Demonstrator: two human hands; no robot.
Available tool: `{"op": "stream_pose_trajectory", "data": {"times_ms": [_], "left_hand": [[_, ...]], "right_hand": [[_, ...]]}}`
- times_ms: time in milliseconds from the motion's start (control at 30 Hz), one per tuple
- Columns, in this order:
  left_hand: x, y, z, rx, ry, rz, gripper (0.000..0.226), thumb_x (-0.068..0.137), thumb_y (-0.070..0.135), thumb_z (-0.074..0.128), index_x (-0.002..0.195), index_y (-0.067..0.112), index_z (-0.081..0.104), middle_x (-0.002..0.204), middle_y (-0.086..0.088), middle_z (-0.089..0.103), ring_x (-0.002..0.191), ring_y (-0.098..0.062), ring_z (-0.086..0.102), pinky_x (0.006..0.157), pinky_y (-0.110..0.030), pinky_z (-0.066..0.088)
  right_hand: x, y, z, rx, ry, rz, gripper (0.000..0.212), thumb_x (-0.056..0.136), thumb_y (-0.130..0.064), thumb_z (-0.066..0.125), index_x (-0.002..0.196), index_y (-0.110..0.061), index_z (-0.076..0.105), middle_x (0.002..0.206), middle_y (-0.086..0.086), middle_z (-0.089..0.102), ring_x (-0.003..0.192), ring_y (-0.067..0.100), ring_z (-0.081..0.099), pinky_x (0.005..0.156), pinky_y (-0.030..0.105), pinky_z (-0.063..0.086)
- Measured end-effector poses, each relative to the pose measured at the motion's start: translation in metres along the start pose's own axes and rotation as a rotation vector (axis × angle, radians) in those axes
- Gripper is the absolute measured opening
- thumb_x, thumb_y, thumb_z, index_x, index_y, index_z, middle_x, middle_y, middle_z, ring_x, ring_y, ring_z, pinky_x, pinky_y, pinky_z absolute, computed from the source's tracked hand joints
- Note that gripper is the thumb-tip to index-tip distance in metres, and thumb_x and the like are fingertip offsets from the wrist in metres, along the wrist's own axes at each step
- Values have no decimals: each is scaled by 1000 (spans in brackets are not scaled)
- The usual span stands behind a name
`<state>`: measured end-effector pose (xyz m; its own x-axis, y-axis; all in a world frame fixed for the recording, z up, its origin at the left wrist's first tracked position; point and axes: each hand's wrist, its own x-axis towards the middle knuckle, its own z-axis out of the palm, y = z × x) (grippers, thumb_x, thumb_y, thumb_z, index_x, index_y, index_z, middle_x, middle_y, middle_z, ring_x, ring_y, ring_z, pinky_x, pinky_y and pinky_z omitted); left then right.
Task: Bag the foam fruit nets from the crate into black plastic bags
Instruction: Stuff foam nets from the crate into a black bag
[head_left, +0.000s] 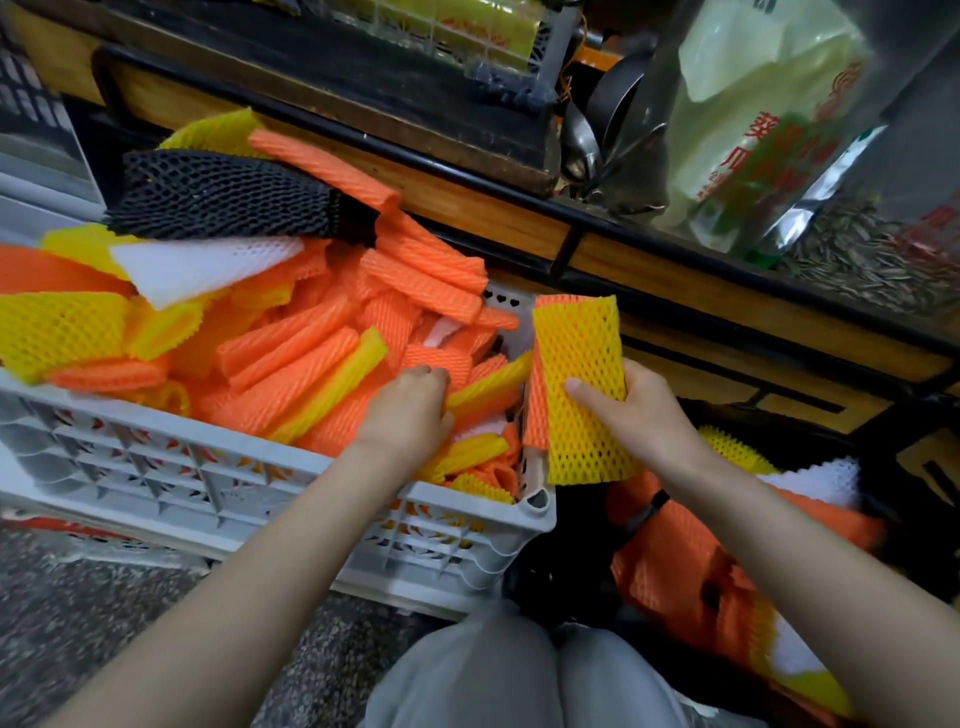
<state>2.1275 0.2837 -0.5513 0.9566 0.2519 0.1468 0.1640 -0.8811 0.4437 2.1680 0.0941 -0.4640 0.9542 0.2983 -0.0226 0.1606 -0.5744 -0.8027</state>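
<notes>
While your right hand (644, 415) carries a stack (582, 395), a spill short of the black plastic bag (550, 577) is the risk.
Nearest you, the bag sags by your knee, part-filled with orange, white and yellow nets; its slack mouth could fold over and shed whatever you drop. Your right grip clamps the yellow-and-orange stack, thumb across, beside the crate (260, 483) corner; springy foam may fan out. Your left hand (410, 410) curls into the heap; whether its grip has a net I cannot tell. Beyond, foam nets (311, 343) lie jumbled, mostly ribbed orange, with a black net (223, 192) on top at the far side.
</notes>
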Motion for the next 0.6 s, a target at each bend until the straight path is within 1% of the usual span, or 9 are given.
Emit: {"op": "stream_pose_trajectory", "data": {"times_ms": [67,167,233,300,367,400,467,533,600], "left_hand": [[-2,5,-5,-13,101,39,28,89,16,52,116,7,54,113,-16,61,107,-34,55,92,-38,38],[-5,18,-17,-60,299,146,38,91,14,52,129,12,50,123,-11,56,117,-30,49,107,-39,26],[-6,29,-29,-110,425,197,41,90,13,56,131,14,52,121,-14,54,113,-33,49,100,-43,34],[-8,42,-44,-166,504,227,43,91,13,55,133,15,49,115,-13,55,105,-32,51,90,-40,39],[-14,57,-57,-264,545,245,46,93,14,53,138,16,43,115,-9,59,105,-29,55,83,-35,41],[-16,63,-62,-305,560,229,47,93,15,53,139,16,41,109,-7,61,101,-27,57,75,-31,40],[-21,71,-68,-322,584,187,44,94,18,53,136,16,39,82,0,56,83,-25,57,61,-29,31],[-26,76,-73,-350,569,172,35,94,21,53,126,13,40,70,6,47,70,-25,55,55,-33,29],[-31,82,-77,-449,549,165,29,94,23,53,118,11,41,65,5,47,61,-21,53,54,-35,33]], "right_hand": [[-1,0,-3,6,9,-14,18,89,-25,62,105,-20,57,107,6,66,98,23,64,89,46,51],[-4,-3,-7,39,35,-44,17,91,-25,60,106,-23,52,107,2,62,100,22,62,92,45,50],[-7,-4,-11,67,80,-65,18,92,-26,58,108,-24,50,109,0,60,102,22,60,94,45,48],[-9,-6,-17,68,144,-85,24,92,-29,58,113,-21,51,116,3,61,108,25,58,96,48,46],[-14,-8,-25,76,200,-96,37,91,-32,58,123,-17,49,122,6,59,112,27,56,98,49,44],[-17,-9,-30,79,226,-100,41,91,-33,58,126,-16,46,123,7,58,114,27,55,98,50,44],[-24,-10,-43,82,276,-119,43,90,-32,59,127,-14,44,123,7,57,114,28,54,98,50,43],[-34,-10,-56,117,306,-139,38,90,-31,59,122,-15,45,120,5,58,111,26,56,96,49,44],[-47,-9,-68,173,294,-152,32,91,-30,58,118,-18,45,116,1,59,108,22,58,93,44,47]]}}
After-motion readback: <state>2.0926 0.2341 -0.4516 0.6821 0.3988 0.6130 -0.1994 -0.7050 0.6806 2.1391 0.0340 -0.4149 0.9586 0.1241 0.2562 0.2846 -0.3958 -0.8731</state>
